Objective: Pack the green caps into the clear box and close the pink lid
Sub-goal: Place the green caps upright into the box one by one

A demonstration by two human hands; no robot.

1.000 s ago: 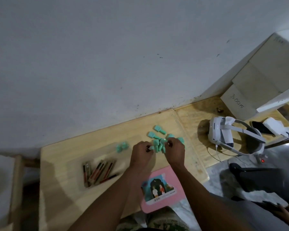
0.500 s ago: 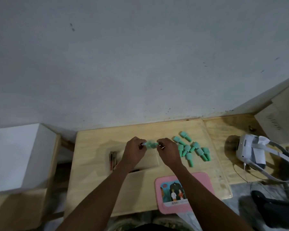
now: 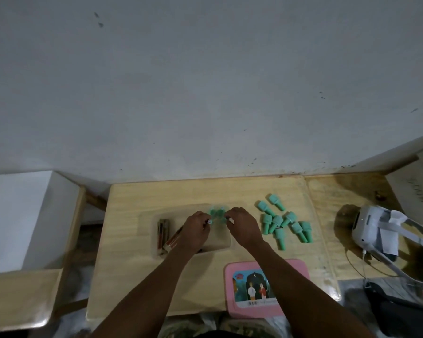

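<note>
Both hands have come left off the loose pile since a second ago and now sit over the clear plastic box [image 3: 220, 242], and the head camera has swung so the wooden tabletop [image 3: 132, 215] lies square in view

Head view: the left hand [image 3: 195, 230] and right hand [image 3: 243, 228] hover side by side above the box's far edge, knuckles up. Each has thumb and fingertips pinched together, and between the two hands sit a few small green plastic caps [image 3: 217, 214], blurred, at the far rim of the box. Whether the fingertips actually grip those caps or only touch them, I cannot tell.

The box sits mid-table, and at its left end lie some dark red and brown stick-shaped items [image 3: 162, 232], partly hidden under the left wrist.

Off to the right, well apart from the box, the loose heap of green caps [image 3: 282, 222] lies scattered on the wood, roughly ten of them, some touching one another.

Near edge of the table, right of centre: the pink rectangular lid [image 3: 296, 269] lies flat with a cartoon picture on it, the right forearm crossing over it.

Far right, a white headset with a strap [image 3: 369, 228] rests on the neighbouring surface
</note>
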